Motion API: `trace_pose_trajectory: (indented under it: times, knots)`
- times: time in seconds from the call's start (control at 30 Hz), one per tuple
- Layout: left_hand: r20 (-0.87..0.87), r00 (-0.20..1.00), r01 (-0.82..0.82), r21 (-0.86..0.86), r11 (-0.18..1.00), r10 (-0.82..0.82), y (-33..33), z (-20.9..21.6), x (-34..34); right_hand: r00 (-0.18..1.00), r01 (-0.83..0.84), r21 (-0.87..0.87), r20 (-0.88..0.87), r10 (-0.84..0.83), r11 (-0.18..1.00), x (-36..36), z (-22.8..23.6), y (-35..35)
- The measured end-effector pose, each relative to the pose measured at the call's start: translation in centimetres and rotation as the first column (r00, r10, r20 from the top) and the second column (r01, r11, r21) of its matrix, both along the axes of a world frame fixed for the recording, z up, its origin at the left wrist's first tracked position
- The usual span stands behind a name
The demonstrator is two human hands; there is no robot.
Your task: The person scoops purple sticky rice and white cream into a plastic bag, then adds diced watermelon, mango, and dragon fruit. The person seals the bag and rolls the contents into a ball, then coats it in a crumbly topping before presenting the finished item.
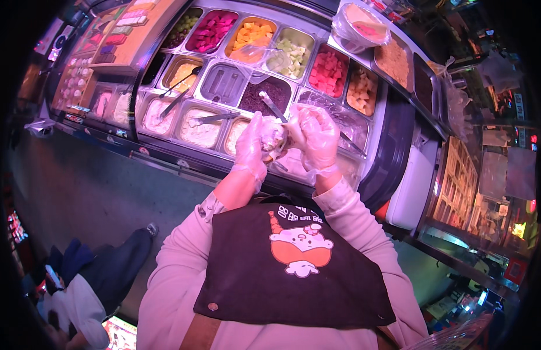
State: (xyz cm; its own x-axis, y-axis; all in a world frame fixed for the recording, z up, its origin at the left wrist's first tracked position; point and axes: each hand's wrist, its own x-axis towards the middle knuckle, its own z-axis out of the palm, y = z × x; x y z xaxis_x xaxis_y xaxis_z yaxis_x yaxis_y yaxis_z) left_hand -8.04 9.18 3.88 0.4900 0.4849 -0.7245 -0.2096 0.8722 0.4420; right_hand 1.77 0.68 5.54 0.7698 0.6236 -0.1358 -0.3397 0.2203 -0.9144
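Note:
Both my hands wear clear plastic gloves and meet over the front row of trays. My left hand [250, 147] cups a round, cream-covered food [272, 137] with dark specks, its fingers wrapped round the left side. At the right side of that food, my right hand [317, 135] is closed, fingertips pinched together at its edge. What lies inside the pinch is hidden. A spatula [272, 106] with a whitish smear at its tip slants down toward the right fingertips, over a tray of dark purple filling [253, 96]. I cannot tell whether the right hand grips it.
Metal trays hold cut fruit, such as mango [253, 36], dragon fruit [212, 30] and watermelon [328, 70]. Trays of pale cream [199, 129] with spatulas stand front left. A plastic-wrapped bowl [359, 29] sits back right. A person [78, 303] is at lower left.

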Motion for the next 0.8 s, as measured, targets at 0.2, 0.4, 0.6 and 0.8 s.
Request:
trace_pose_trajectory:
  times: [0.2,0.4,0.6,0.8]
  knots:
    - [0.404,0.871,0.227,0.172,0.959,-0.279,1.8,-0.6,-1.1,0.825,-0.059,-0.119,0.554,0.115,0.991,-2.6,1.5,-0.1]
    - [0.031,0.946,0.207,0.71,0.674,-0.322,2.7,8.0,-5.0,0.986,0.011,0.23,0.157,-0.048,0.973,-0.8,5.4,0.5]
    - [0.579,0.815,0.06,-0.094,0.994,0.006,1.8,1.7,-1.2,0.997,0.017,0.265,-0.078,0.004,0.964,-1.4,1.0,0.9]
    - [0.232,0.959,0.016,0.534,0.845,-0.164,1.1,-0.1,-1.3,0.862,0.041,-0.169,0.504,0.05,0.985,-2.0,2.3,1.6]
